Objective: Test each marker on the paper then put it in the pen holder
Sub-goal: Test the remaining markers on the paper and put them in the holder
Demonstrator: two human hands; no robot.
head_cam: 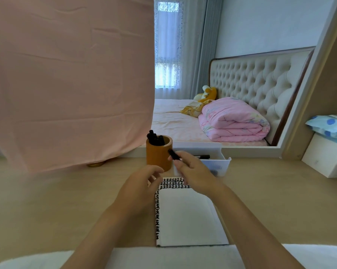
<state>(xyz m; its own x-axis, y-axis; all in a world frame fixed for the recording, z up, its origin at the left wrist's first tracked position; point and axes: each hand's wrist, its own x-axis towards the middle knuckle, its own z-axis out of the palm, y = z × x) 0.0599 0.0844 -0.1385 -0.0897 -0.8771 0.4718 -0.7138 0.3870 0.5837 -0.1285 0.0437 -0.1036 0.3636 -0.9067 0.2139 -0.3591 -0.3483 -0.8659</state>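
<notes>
**Head view.** The right hand [191,171] pinches a black marker [173,153] between thumb and fingertips. I see its free end tilted up and to the left, just in front of the pen holder [158,156]. The left hand [142,183] hangs beside it with fingers curled; I cannot tell whether it holds a cap or nothing.

The pen holder, a round orange-brown cup, stands on the desk [47,206] and already carries several stored markers [155,137]. Behind the right hand sits a white tray [225,162] with a spare marker [202,157] lying in it. The paper [187,216] lies flat below both hands, with rows of black test marks [171,183] along its top and left edges. A pink cloth [66,74] hangs at the left.

**Handling, as I judge it.** The marker looks light, stiff and smooth, so a pinch at mid-barrel should steer it well. A grip near one end risks it swivelling. The pen holder may tip if knocked at the rim, so I would lower the marker in from above.
</notes>
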